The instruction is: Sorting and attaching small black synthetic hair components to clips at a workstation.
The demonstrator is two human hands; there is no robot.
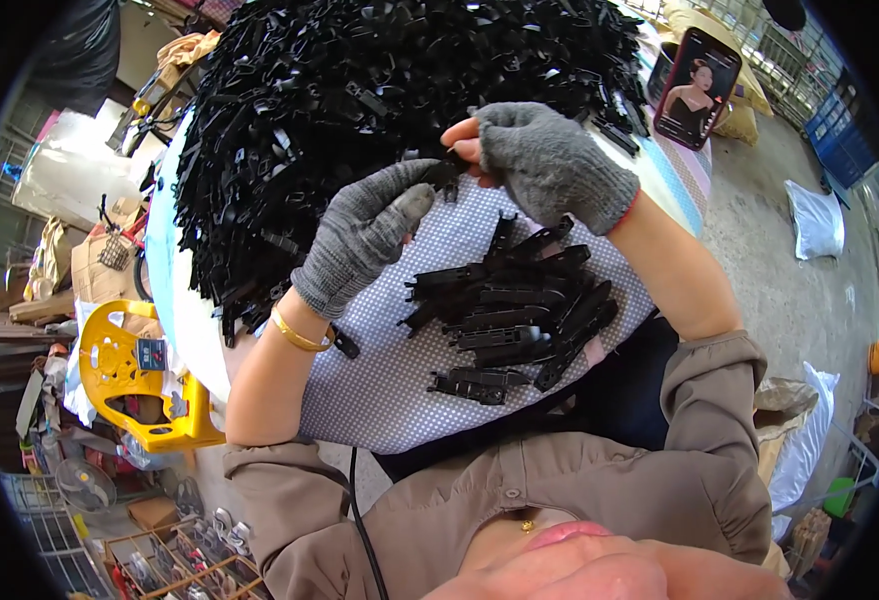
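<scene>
My left hand (364, 235), in a grey fingerless glove, pinches a small black plastic part (449, 176) between thumb and fingers. From the other side my right hand (554, 168), gloved the same way, has its fingertips closed on that part too. The part's exact shape is partly hidden by the fingers. Just beyond both hands rises a big heap of black plastic parts (359, 100). Closer to my body, a loose group of longer black plastic pieces (504, 318) lies on the white patterned cloth (369, 400).
A phone (699, 90) showing a person on its screen stands at the table's far right. Left of the table is a yellow plastic chair (119, 365) with a small dark box on it. White sacks (815, 220) and a blue crate (844, 140) are on the right.
</scene>
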